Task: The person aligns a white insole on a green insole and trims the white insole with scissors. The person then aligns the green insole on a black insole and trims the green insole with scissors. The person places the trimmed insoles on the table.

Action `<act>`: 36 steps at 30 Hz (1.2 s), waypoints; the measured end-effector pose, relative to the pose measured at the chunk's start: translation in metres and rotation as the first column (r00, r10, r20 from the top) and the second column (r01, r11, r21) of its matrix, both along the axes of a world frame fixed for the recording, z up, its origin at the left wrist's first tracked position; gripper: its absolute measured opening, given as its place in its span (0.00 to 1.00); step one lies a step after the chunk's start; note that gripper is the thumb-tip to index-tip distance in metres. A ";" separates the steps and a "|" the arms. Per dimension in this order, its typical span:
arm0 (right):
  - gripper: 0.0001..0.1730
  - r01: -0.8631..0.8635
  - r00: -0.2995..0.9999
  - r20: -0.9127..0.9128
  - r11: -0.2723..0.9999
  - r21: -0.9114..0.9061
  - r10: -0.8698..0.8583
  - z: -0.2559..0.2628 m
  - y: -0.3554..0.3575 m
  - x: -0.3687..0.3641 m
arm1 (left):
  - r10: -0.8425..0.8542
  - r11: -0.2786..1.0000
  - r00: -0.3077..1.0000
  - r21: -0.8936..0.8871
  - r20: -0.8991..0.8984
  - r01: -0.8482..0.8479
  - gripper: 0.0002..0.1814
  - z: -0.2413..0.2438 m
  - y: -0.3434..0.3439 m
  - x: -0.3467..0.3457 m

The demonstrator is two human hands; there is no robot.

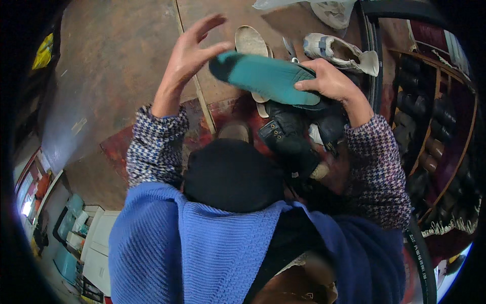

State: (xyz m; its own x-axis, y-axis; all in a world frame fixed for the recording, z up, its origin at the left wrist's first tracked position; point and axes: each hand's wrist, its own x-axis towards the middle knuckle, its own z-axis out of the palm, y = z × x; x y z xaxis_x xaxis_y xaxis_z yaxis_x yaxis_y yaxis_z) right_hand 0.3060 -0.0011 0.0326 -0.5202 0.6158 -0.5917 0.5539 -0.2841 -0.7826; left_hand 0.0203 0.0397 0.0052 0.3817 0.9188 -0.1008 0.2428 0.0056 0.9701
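My right hand grips one end of a teal shoe insole with a dark toe or heel patch; something dark shows along its lower edge. At the insole's far left end is my left hand, fingers spread, with the thumb near or touching it; contact is not clear. Behind the teal insole lie pale insoles, partly hidden by it. Scissors, only partly visible, lie beside them, and a white and blue shoe rests to the right. Below my right hand is a pile of black footwear.
A wooden strip runs along the floor. Shelves of dark shoes stand at the right. A clear plastic bag lies at the top. White boxes or cabinets stand at the lower left.
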 end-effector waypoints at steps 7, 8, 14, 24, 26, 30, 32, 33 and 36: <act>0.20 -0.378 0.903 0.284 0.910 0.170 0.322 0.027 0.037 -0.021 | -0.741 0.548 0.672 -0.573 0.006 0.610 0.28 0.006 -0.015 0.058; 0.21 -0.326 0.908 0.353 0.909 0.259 0.226 0.030 0.038 -0.020 | -0.601 0.576 0.789 -0.618 0.124 0.536 0.28 -0.002 -0.022 0.058; 0.17 0.388 0.856 -0.023 0.611 0.691 -0.517 0.023 0.026 -0.018 | 0.481 0.416 0.770 -0.882 0.420 0.221 0.26 -0.018 -0.036 0.055; 0.23 0.445 0.668 -0.249 0.644 -0.622 -0.702 -0.007 -0.046 -0.084 | 0.785 0.282 0.565 -0.959 0.254 0.039 0.23 -0.036 -0.045 0.052; 0.20 0.481 0.661 -0.217 0.628 -0.612 -0.718 -0.014 -0.050 -0.082 | 0.774 0.295 0.582 -0.955 0.251 0.020 0.24 -0.031 -0.047 0.053; 0.16 0.516 0.649 -0.192 0.611 -0.601 -0.736 -0.014 -0.053 -0.077 | 0.735 0.413 0.587 -0.911 0.339 0.010 0.24 -0.020 -0.047 0.060; 0.16 0.501 0.652 -0.209 0.620 -0.604 -0.729 -0.013 -0.056 -0.073 | 0.745 0.439 0.535 -0.897 0.400 0.059 0.23 -0.016 -0.046 0.058; 0.16 0.494 0.658 -0.207 0.622 -0.608 -0.724 -0.012 -0.058 -0.072 | 0.751 0.436 0.530 -0.898 0.394 0.050 0.22 -0.016 -0.044 0.057; 0.13 0.493 0.666 -0.197 0.622 -0.608 -0.720 -0.016 -0.066 -0.069 | 0.747 0.464 0.543 -0.886 0.384 -0.013 0.21 -0.019 -0.041 0.054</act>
State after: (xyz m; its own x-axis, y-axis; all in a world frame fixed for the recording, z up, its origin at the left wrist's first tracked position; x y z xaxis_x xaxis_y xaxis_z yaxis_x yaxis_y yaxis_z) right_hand 0.2366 -0.0669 0.0171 -0.3745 0.5750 -0.7274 -0.2094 -0.8167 -0.5378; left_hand 0.0747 -0.0011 -0.0137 0.2803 0.6634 -0.6937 -0.6823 0.6460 0.3421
